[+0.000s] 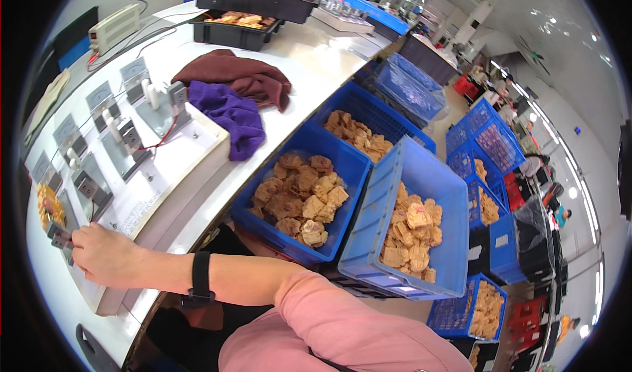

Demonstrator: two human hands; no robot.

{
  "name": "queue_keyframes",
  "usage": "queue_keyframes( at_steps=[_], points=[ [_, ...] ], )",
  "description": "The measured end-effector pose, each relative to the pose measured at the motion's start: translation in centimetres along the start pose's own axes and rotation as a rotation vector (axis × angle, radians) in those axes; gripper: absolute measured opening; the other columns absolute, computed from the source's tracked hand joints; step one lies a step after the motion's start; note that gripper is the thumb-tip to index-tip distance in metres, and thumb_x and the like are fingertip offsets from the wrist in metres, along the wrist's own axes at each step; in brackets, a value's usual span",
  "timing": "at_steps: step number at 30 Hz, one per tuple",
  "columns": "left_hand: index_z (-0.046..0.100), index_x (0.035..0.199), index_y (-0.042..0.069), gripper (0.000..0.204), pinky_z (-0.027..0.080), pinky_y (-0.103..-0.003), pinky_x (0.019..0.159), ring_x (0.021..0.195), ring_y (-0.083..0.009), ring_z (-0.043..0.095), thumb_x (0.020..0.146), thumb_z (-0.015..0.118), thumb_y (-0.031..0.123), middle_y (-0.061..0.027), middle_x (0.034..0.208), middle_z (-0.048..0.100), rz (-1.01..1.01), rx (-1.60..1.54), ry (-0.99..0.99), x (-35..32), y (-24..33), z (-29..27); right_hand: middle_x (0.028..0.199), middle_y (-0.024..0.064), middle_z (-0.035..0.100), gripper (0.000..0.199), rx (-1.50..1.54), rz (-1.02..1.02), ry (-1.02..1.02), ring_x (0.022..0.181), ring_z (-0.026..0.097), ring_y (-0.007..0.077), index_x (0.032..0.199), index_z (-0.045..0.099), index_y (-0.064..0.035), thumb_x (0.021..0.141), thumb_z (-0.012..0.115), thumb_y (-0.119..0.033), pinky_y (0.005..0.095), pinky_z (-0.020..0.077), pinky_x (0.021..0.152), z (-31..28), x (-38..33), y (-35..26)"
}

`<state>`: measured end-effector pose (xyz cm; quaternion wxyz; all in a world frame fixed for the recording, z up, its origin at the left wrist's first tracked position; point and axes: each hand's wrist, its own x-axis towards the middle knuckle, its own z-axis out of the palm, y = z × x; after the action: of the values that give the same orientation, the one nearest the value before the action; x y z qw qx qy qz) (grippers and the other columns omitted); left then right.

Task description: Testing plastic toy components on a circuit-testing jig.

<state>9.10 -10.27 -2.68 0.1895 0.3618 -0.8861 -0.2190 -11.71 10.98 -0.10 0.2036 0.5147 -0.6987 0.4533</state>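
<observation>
At bench's left edge, hand [105, 257] grip seemingly closed on small grey clamp [58, 235]

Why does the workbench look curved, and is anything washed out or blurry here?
Head view: the fisheye lens bends the white workbench edge and leaves black corners; ceiling lights glare off the shiny floor at right; the blue crates of tan parts are sharp, while the hand at the fixture near the left rim is slightly soft and stretched.
</observation>
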Motion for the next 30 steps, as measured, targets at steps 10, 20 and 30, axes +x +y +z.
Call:
queue_keyframes(
  at_steps=[10,20,30],
  points=[
    [0.049,0.131,0.005,0.04,0.041,-0.031,0.098,0.114,-0.0237,0.055,0.101,0.044,0.03,-0.0131,0.126,0.058,0.015,-0.045,-0.048,2.2,-4.4,1.3,0.088,0.0095,0.052,0.01,-0.045,-0.082,0.073,0.089,0.052,0.0253,0.076,0.06,-0.003,0.07,0.066,-0.008,0.0355,0.0426,0.08,-0.5,0.0,-0.4],
    [0.051,0.128,0.003,0.037,0.044,-0.028,0.088,0.096,-0.0168,0.056,0.101,0.045,0.027,-0.0106,0.109,0.061,0.076,-0.069,-0.015,2.6,-5.7,1.7,0.088,0.0087,0.05,0.01,-0.072,-0.05,0.058,0.087,0.05,0.024,0.077,0.06,-0.0032,0.072,0.066,-0.009,0.0348,0.0416,0.08,-1.3,-0.1,-0.8],
    [0.051,0.128,0.002,0.037,0.044,-0.029,0.088,0.094,-0.0168,0.056,0.101,0.046,0.026,-0.0102,0.111,0.061,0.065,-0.041,0.001,2.3,-5.2,1.5,0.087,0.0084,0.05,0.012,-0.096,-0.048,0.045,0.088,0.05,0.024,0.077,0.06,-0.0035,0.072,0.067,-0.012,0.0345,0.0414,0.08,-1.4,0.0,-0.9]
  ],
)
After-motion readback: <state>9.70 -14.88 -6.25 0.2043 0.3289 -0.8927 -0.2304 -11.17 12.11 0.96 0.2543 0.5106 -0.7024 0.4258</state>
